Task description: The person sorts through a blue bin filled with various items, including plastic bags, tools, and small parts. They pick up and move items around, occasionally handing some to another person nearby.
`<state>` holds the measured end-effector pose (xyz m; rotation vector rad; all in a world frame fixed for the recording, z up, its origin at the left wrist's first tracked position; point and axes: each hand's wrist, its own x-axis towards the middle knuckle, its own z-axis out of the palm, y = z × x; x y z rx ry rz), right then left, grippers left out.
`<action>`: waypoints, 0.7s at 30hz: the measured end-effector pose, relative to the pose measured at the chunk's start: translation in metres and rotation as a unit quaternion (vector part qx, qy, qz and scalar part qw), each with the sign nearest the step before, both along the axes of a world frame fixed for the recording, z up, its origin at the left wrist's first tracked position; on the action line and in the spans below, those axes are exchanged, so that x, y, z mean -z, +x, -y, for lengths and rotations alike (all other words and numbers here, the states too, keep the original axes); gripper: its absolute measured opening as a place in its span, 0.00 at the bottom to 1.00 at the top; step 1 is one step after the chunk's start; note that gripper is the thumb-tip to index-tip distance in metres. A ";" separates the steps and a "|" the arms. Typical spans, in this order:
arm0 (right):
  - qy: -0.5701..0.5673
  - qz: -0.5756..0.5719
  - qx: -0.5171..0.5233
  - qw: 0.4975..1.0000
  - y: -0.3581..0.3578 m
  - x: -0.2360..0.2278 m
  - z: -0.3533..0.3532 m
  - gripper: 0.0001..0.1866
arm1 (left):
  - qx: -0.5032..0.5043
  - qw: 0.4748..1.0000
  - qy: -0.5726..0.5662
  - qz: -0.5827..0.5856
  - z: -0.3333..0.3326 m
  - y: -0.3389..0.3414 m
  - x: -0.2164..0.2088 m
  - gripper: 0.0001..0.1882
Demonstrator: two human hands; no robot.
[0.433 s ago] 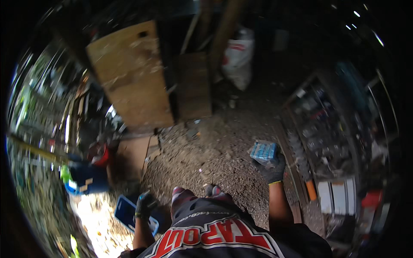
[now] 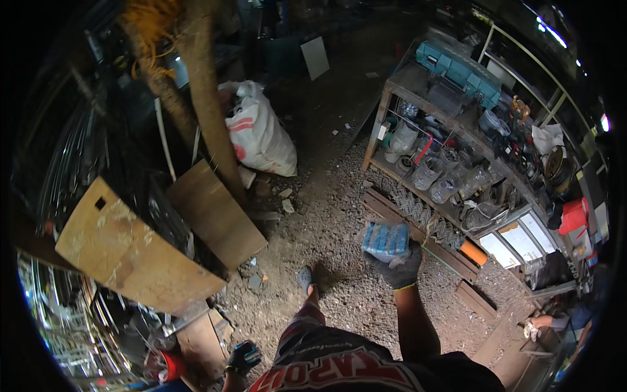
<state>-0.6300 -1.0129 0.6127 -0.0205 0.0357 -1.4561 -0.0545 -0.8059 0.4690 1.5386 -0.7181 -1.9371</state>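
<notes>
My right hand, in a dark glove with a yellow cuff, holds a clear plastic-wrapped pack of blue items out in front of me. Its palm and fingers support the pack from below and from the right. What the blue items are cannot be made out through the wrap. Low on the left, my gloved left hand hangs beside my body with its fingers loosely stretched. Blue and white patches show on that hand, and I see no separate object in it.
A cluttered shelf bench stands on the right, with a teal case on top. Metal bars and wire mesh rolls lie before it. Wooden boards, posts and a white sack are left. Another person's limb shows lower right.
My view has turned right, bringing the shelf bench more fully into sight. One foot is now forward on the gravel. The pack stays in my right hand.
</notes>
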 end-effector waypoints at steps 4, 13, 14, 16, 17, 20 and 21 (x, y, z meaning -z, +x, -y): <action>-0.024 -0.026 0.053 0.998 -0.035 -0.038 0.107 0.43 | -0.092 0.990 0.098 -0.050 0.170 -0.046 0.006 0.05; 0.008 -0.133 0.138 0.981 -0.083 -0.054 0.329 0.49 | 0.114 0.986 0.057 -0.104 0.613 -0.174 -0.033 0.15; 0.018 -0.126 0.136 0.982 -0.095 -0.044 0.352 0.49 | 0.122 0.990 0.021 -0.062 0.654 -0.204 -0.039 0.16; 0.014 -0.120 0.122 0.985 -0.117 -0.033 0.400 0.48 | 0.120 0.991 -0.048 0.022 0.730 -0.260 -0.052 0.18; 0.005 -0.121 0.106 0.987 -0.128 -0.030 0.426 0.48 | 0.102 0.994 -0.028 0.004 0.763 -0.281 -0.054 0.18; 0.017 -0.090 0.072 0.993 -0.166 -0.014 0.518 0.45 | 0.077 0.995 -0.011 -0.055 0.848 -0.335 -0.066 0.13; 0.031 -0.092 0.047 0.994 -0.176 -0.016 0.560 0.45 | 0.075 0.994 -0.014 -0.078 0.870 -0.330 -0.059 0.11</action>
